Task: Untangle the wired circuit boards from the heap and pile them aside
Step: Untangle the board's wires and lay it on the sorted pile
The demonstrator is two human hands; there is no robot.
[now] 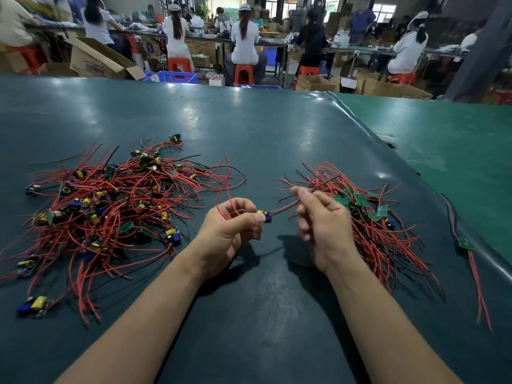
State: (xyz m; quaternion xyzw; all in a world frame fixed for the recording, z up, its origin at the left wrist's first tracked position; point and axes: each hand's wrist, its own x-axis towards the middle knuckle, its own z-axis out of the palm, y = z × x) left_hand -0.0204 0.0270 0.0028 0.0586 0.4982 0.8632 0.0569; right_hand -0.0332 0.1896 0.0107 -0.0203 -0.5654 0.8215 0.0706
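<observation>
The person is sitting at a dark teal, glossy mat-covered surface, with both bare forearms extending over it. The left hand is pinching a small circuit board carrying a blue block and a yellow component between thumb and curled fingers, holding it just above the surface between the two piles. Red wires are looping up from this board over the left fingers, and a red and a black lead are running rightward from it toward the right hand. The right hand is appearing motion-blurred, with its fingers loosely curled; whether it is gripping those leads cannot be determined. To the left, the large tangled heap of red- and black-wired circuit boards is lying spread across the surface, with blue and yellow components facing in mixed directions. To the right, just beyond the right hand, the smaller sorted pile of boards with green undersides showing is resting with its wires fanning toward the near edge. A single green board with long red wires is lying apart at the far right, on the fold of the mat. Beyond the surface, seated workers on orange plastic stools are facing away at long benches, near open brown cardboard boxes.
</observation>
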